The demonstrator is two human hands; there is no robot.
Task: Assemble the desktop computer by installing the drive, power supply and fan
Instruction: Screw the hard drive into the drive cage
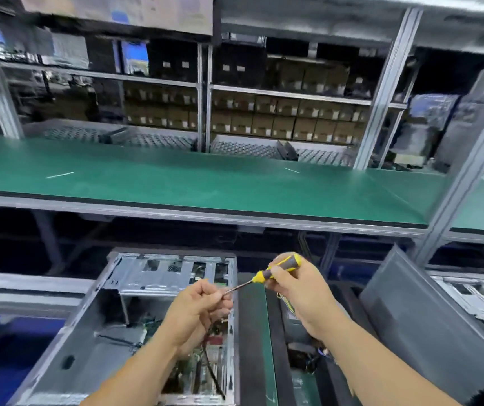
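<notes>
An open grey computer case (88, 332) lies on its side at the lower left, with its drive cage at the far end and a circuit board and black cables inside. Above its right wall, my right hand (299, 291) grips the yellow and grey handle of a screwdriver (276, 269). The shaft points left and down to my left hand (199, 306), whose fingertips pinch at the tip. Whether a screw sits there is too small to tell. A power supply with cables (296, 341) lies to the right of the case, partly hidden by my right arm.
A grey side panel (428, 312) leans at the right, with another open chassis (475, 297) behind it. A green-topped shelf (205, 183) juts out above the work area. Behind it, racks hold several brown boxes (281, 118). Aluminium posts stand at right.
</notes>
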